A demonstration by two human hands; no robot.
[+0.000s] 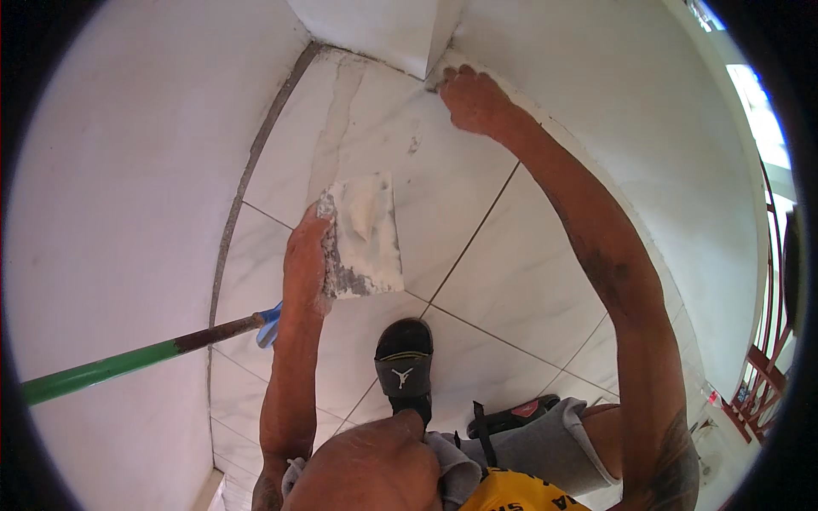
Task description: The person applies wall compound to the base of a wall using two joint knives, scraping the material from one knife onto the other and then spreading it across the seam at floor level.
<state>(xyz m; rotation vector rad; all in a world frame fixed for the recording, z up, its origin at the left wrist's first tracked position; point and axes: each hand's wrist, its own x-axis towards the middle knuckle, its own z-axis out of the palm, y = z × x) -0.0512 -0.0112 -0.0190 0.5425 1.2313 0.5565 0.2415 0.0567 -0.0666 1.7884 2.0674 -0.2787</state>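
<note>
My left hand point(305, 255) grips one edge of a flat rectangular finishing trowel point(366, 238), held over the tiled floor. Creamy white paste is smeared on its face, and grey metal shows through near the lower edge. Out at the far wall corner, my right hand point(474, 100) is closed, low by the foot of the wall. A small dark edge shows at its fingers, too small to name. Beside that hand stands the projecting white wall corner point(423, 64).
White marbled floor tiles point(477, 281) with dark joints lie between white walls. A green pole point(111, 375) with a blue end slants in from the left. My sandalled foot point(404, 358) is in the middle. Dark red metal railing point(763, 375) stands at the right.
</note>
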